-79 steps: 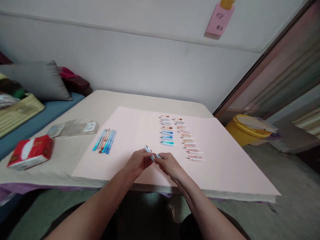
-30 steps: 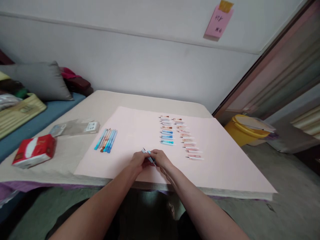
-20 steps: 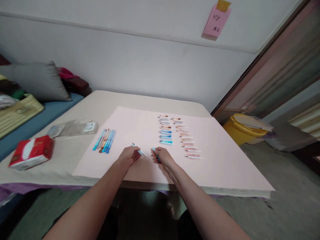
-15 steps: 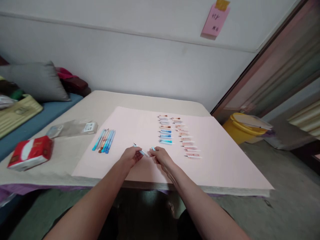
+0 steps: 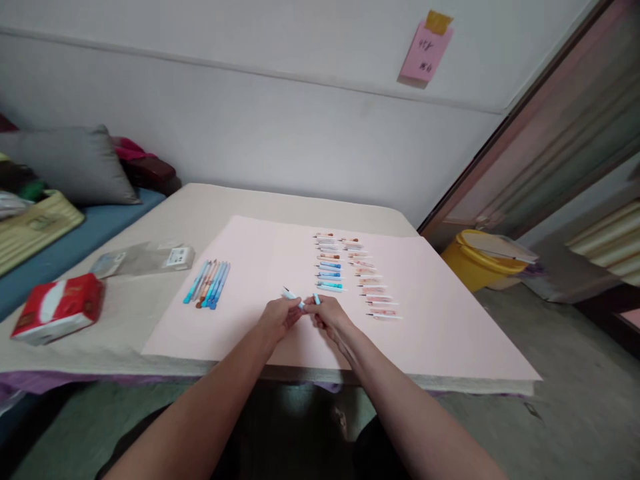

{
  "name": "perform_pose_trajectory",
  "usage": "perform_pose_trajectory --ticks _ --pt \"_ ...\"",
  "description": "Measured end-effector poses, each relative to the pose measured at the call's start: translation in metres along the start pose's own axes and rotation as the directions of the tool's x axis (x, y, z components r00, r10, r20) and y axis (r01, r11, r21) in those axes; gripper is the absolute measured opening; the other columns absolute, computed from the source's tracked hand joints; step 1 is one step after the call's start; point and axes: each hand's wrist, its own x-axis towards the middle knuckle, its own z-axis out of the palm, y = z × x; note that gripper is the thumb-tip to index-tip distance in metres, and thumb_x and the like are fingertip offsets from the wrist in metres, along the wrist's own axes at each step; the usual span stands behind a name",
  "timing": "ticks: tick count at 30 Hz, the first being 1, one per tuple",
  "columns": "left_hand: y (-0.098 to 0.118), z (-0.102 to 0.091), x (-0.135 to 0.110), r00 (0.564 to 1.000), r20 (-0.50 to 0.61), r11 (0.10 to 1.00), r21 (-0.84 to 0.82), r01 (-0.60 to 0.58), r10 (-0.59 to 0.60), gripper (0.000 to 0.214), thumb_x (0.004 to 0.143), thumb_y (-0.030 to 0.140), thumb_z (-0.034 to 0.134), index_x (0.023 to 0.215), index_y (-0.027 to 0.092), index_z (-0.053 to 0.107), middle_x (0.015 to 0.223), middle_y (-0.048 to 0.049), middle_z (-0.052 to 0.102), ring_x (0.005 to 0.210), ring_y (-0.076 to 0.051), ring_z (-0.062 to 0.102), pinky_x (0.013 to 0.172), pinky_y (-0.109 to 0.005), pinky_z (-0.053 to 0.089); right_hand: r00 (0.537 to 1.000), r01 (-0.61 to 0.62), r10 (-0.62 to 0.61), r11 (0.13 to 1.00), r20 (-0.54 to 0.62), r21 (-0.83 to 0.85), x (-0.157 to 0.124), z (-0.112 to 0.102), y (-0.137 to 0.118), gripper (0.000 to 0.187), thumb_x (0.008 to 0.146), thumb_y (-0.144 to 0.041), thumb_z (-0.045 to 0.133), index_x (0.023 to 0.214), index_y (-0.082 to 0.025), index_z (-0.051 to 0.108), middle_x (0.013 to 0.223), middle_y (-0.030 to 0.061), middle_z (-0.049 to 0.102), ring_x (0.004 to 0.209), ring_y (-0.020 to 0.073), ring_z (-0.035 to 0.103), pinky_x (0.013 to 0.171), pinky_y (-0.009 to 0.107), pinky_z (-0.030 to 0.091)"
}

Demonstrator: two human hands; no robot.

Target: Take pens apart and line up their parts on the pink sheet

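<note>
My left hand point(image 5: 281, 317) is closed on a slim pale pen point(image 5: 289, 293) with a dark tip, which points up and to the left. Against it, my right hand point(image 5: 329, 316) pinches a small light-blue pen piece point(image 5: 317, 299), probably a cap or barrel end. The fingertips of both hands meet around the pen's rear end, and the fingers partly hide it. To the left, a row of several blue and brown pens point(image 5: 207, 283) lies side by side. Beyond my right hand are two columns of pens in parts point(image 5: 330, 275), blue, brown and pinkish, with thin refills among them.
A pink sheet point(image 5: 450, 333) covers much of the table point(image 5: 295, 204). On the left are a red tissue pack point(image 5: 63, 307) and a clear plastic wrapper point(image 5: 145, 259). A yellow bucket point(image 5: 467, 261) stands on the floor at right. The wall rises behind the table.
My left hand has moved right, bringing its pen up to my right hand, so the gap between the hands has closed. My right hand has shifted slightly right.
</note>
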Motion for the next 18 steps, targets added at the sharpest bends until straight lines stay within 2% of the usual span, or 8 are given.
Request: perform_pose_trajectory --ticks 4,9,13,18 --pt "0.019 -0.002 -0.005 0.998 -0.044 0.997 0.064 -0.046 0.049 0.012 0.066 0.015 0.067 0.066 0.01 0.056 0.059 -0.0057 0.059 0.052 -0.011 0.057 0.056 -0.024 0.05 1.0 -0.006 0.007 0.993 0.01 -0.117 0.01 -0.043 -0.005 0.02 0.053 -0.024 0.069 0.069 -0.016 0.06 0.039 -0.0084 0.044 0.034 0.0045 0.029 0.035 0.018 0.018" --pt "0.055 -0.029 -0.003 0.961 -0.062 0.938 0.246 -0.246 0.269 0.013 0.061 0.016 0.067 0.07 0.013 0.059 0.064 -0.0034 0.061 0.059 -0.011 0.057 0.058 -0.022 0.046 0.999 -0.017 0.024 0.967 0.025 -0.254 0.02 -0.092 -0.003 0.014 0.049 -0.016 0.068 0.061 -0.016 0.061 0.034 -0.0094 0.038 0.035 0.0052 0.029 0.036 0.019 0.017" --pt "0.061 -0.044 0.011 0.924 -0.001 0.776 0.543 -0.32 0.382 0.012 0.055 0.008 0.066 0.059 0.016 0.057 0.052 0.0005 0.055 0.052 -0.011 0.051 0.054 -0.022 0.039 0.999 -0.015 0.024 0.951 0.026 -0.308 0.027 -0.104 0.002 0.01 0.051 -0.015 0.066 0.06 -0.016 0.061 0.035 -0.0083 0.04 0.036 0.0057 0.031 0.037 0.02 0.018" --pt "0.039 -0.041 0.022 0.917 0.154 0.53 0.775 -0.343 0.369 0.023 0.047 -0.002 0.064 0.044 0.019 0.053 0.049 0.0009 0.049 0.062 -0.016 0.05 0.062 -0.025 0.035 1.0 0.0 -0.009 0.945 -0.024 -0.327 0.029 -0.099 0.004 0.007 0.056 -0.017 0.064 0.061 -0.016 0.059 0.04 -0.0065 0.043 0.039 0.0057 0.032 0.04 0.021 0.02"
